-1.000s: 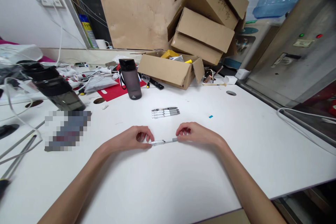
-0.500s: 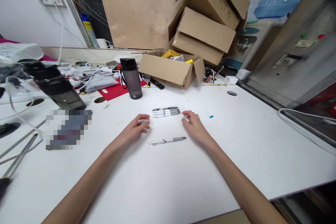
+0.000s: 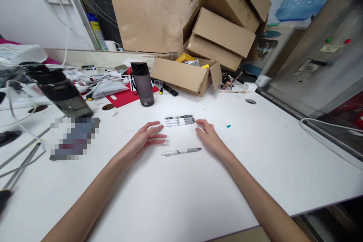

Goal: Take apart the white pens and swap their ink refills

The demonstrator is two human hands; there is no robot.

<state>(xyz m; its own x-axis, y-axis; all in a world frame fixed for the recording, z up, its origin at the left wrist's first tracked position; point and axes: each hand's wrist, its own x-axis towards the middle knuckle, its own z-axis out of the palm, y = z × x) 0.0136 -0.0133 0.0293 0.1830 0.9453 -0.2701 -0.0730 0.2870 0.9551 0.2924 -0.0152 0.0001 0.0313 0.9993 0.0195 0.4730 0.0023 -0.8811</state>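
Note:
Several pens (image 3: 179, 121) lie side by side in a row across the white table (image 3: 176, 200), their grey grips toward the right. Closer to me rests a single pen (image 3: 181, 152), clear at its left end and grey at its right. My left hand (image 3: 146, 137) is just left of the row, fingers spread apart and holding nothing. On the other side, my right hand (image 3: 208, 134) has its fingertips by the right ends of the row; its fingers are loosely bent with a gap to the thumb, and nothing shows in them.
A dark bottle (image 3: 143, 85) stands behind the pens, beside an open cardboard box (image 3: 181, 76). Another bottle (image 3: 64, 92) and a pixelated patch are at the left, near cables. A small blue scrap (image 3: 228, 126) lies right of my right hand.
My left hand's fingers have straightened and spread, reaching slightly further right. My right hand has barely moved. The pens lie as before.

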